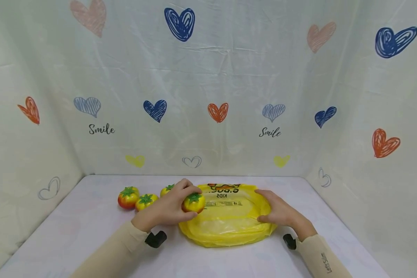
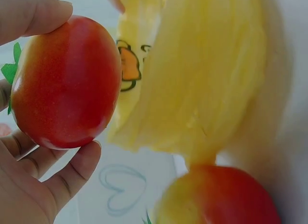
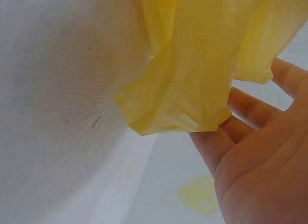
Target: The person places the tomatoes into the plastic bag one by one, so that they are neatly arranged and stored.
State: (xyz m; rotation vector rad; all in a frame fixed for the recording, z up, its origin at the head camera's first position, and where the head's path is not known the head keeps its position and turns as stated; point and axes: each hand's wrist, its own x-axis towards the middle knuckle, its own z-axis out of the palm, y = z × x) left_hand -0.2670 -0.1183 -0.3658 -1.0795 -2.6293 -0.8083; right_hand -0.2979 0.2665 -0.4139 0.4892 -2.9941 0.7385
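My left hand (image 1: 172,204) grips a red-and-yellow tomato (image 1: 194,203) with a green leafy top, between thumb and fingers. In the left wrist view this tomato (image 2: 67,84) shows its smooth red side. It is held at the left edge of a yellow plastic bag (image 1: 229,224) lying on the table. At the bag's right edge is my right hand (image 1: 281,208), its thumb and fingers spread apart. The right wrist view shows fairly straight fingers (image 3: 255,108) touching or just behind the bag's edge (image 3: 187,103).
Left of the bag sit more tomatoes: one at the far left (image 1: 127,198), one beside it (image 1: 146,201), and one partly hidden behind my left hand (image 1: 166,190). A white table (image 1: 73,231) lies beneath, with a heart-printed curtain (image 1: 229,85) around its back and sides.
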